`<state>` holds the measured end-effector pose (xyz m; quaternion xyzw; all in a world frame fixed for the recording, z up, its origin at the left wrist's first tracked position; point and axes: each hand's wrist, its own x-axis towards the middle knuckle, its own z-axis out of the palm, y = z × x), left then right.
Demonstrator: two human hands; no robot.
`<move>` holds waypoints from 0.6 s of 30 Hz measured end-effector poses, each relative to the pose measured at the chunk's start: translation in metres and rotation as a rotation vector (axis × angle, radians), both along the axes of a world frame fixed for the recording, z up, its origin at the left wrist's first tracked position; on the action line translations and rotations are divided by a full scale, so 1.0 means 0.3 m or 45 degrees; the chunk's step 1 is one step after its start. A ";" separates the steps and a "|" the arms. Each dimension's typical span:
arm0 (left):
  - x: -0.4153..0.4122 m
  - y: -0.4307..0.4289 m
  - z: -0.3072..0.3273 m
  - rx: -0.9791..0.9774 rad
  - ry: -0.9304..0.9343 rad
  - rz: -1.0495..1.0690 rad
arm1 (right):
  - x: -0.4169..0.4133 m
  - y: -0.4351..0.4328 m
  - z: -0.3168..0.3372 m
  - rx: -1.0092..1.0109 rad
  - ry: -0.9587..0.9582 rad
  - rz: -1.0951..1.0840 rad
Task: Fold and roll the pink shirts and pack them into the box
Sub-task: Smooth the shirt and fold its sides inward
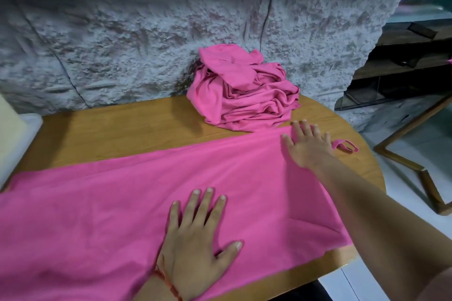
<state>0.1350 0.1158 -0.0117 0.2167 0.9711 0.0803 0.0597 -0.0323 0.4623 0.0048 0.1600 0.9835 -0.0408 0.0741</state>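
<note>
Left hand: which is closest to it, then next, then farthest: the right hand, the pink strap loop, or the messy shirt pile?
From the left hand:
1. Right hand, up and to the right, flat on the spread shirt.
2. Shirt pile, by the wall.
3. Strap loop, far right.
The pile and loop are close to call.

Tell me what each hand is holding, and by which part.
Nothing is gripped. The left hand lies flat, palm down, on the middle of the spread pink shirt; the right hand presses flat on its far right end.
</note>
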 end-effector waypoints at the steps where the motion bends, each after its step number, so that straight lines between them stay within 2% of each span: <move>1: 0.001 -0.003 -0.002 0.001 -0.001 0.003 | -0.002 -0.041 0.010 0.055 0.014 -0.030; 4: -0.002 0.000 -0.005 0.008 0.004 0.009 | 0.028 -0.208 0.037 0.096 0.214 -0.006; 7: -0.011 -0.001 0.001 0.040 -0.028 0.022 | 0.075 -0.422 0.053 -0.081 0.353 0.208; 10: -0.037 -0.019 0.035 0.086 -0.038 0.074 | 0.107 -0.614 0.045 -0.220 0.351 0.445; 13: -0.097 -0.096 0.099 0.077 0.063 0.214 | 0.120 -0.757 0.030 -0.311 0.306 0.658; 18: -0.231 -0.424 0.138 0.087 0.100 0.500 | 0.121 -0.879 0.006 -0.314 0.186 0.854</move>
